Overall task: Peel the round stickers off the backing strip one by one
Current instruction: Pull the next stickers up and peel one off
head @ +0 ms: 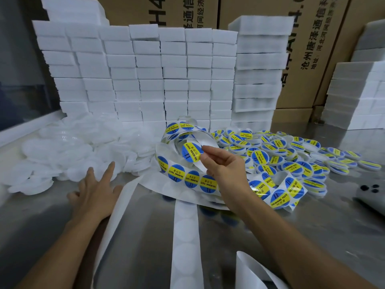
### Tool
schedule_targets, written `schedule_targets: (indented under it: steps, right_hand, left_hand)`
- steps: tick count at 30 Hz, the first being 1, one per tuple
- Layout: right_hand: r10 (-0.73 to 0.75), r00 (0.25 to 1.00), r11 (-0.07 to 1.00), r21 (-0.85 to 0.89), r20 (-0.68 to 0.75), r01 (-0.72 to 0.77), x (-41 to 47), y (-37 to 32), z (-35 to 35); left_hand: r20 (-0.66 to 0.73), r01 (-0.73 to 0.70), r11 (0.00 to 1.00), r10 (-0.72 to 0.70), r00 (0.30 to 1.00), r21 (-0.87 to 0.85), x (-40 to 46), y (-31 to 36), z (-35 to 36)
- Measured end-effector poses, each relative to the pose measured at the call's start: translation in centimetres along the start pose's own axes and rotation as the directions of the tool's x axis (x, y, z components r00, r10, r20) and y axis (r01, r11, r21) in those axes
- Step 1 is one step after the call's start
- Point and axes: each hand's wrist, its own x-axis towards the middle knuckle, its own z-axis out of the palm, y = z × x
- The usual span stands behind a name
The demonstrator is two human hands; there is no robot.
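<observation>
A white backing strip (193, 180) carrying round blue-and-yellow "soldering paste" stickers coils across the middle of the steel table. My right hand (224, 165) pinches one round sticker (191, 152) between thumb and forefinger, held up above the strip. My left hand (95, 188) reaches with straight, spread fingers toward a heap of plain white round lids (68, 151) on the left and holds nothing. Bare lengths of used strip (184, 236) trail toward the table's near edge.
A pile of lids bearing stickers (281, 151) lies at the right. Stacked white foam blocks (166, 76) form a wall at the back, with cardboard boxes (312, 49) behind. A phone (370, 197) lies at the far right on the steel table (145, 247).
</observation>
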Motion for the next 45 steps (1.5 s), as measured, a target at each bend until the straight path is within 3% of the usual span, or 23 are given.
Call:
schedule_targets:
  steps: [4,14,17,23,26,29,33,37,39,41,45]
  right_hand:
    - [-0.042,0.999,0.999,0.008,-0.005,0.042,0.2,0.0,-0.2]
    - [-0.110,0.994,0.991,-0.075,0.001,0.109,0.1,0.1,-0.2]
    - [-0.115,0.993,0.986,-0.121,-0.007,0.114,0.1,0.1,-0.1]
    - [-0.114,0.993,0.982,-0.153,-0.005,0.112,-0.4,0.0,0.2]
    - [-0.118,0.993,0.981,-0.157,-0.002,0.116,-0.5,-0.2,0.2]
    - [-0.084,0.995,0.992,-0.085,0.049,0.088,-0.7,-0.5,0.4]
    - [-0.057,0.990,0.998,-0.019,0.127,0.060,-1.1,-0.6,1.1]
    - [-0.022,0.983,1.000,0.022,0.180,0.019,-1.3,-0.6,1.5]
    - [-0.023,0.986,0.999,0.030,0.166,0.018,-1.4,-0.5,1.5]
    - [-0.029,0.989,0.999,0.039,0.148,0.023,-1.4,-0.5,1.4]
    - [-0.029,0.994,0.998,0.059,0.106,0.023,-1.2,-0.8,1.1]
  left_hand:
    - [-0.010,-0.039,0.999,0.039,0.999,0.013,0.3,-0.1,0.0]
    - [-0.235,-0.051,0.993,0.025,0.972,-0.107,0.0,0.4,-0.4]
    - [-0.266,-0.071,0.995,0.048,0.963,-0.076,-0.2,0.6,-0.4]
    - [-0.400,-0.195,0.975,0.138,0.906,-0.105,-0.9,1.4,-0.9]
    - [-0.498,-0.306,0.948,0.224,0.838,-0.090,-1.6,2.8,-1.4]
    - [-0.605,-0.430,0.903,0.339,0.720,-0.005,-2.2,4.1,-2.0]
    - [-0.679,-0.602,0.770,0.559,0.476,0.212,-3.1,5.3,-2.3]
    - [-0.600,-0.714,0.585,0.747,0.288,0.385,-4.0,7.2,-2.2]
    - [-0.550,-0.735,0.538,0.790,0.269,0.413,-4.5,7.8,-1.7]
    - [-0.510,-0.771,0.530,0.800,0.317,0.352,-5.0,8.0,-1.1]
    - [-0.536,-0.784,0.509,0.798,0.274,0.357,-4.9,8.1,-1.7]
